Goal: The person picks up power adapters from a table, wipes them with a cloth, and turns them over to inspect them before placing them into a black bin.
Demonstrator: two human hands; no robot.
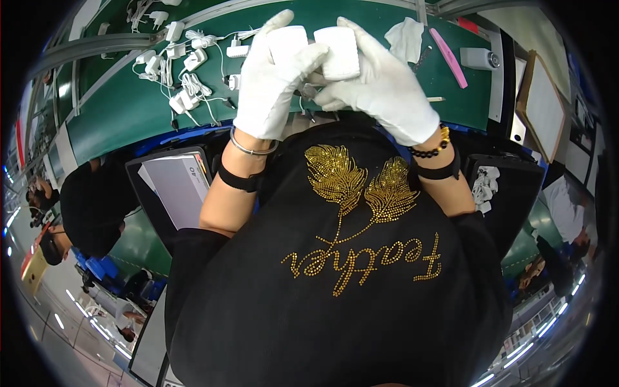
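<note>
Both of my hands wear white gloves and are raised close together over the green work table (122, 116). My left hand (271, 80) is closed around a white, blocky power adapter (288, 44), its thumb pointing up on the far side. Right beside it, my right hand (380, 80) grips a second white power adapter (338, 55) with rounded edges. The left fingertips reach to the edge of this second adapter. Dark cable ends (308, 93) show just under the hands; what they join is hidden.
Several white adapters with coiled cables (187, 100) lie on the left of the table. A white cloth (405, 40), a pink strip-shaped tool (448, 58) and a small grey-white device (479, 59) are on the right. Dark bins (174, 187) flank me; other people sit behind.
</note>
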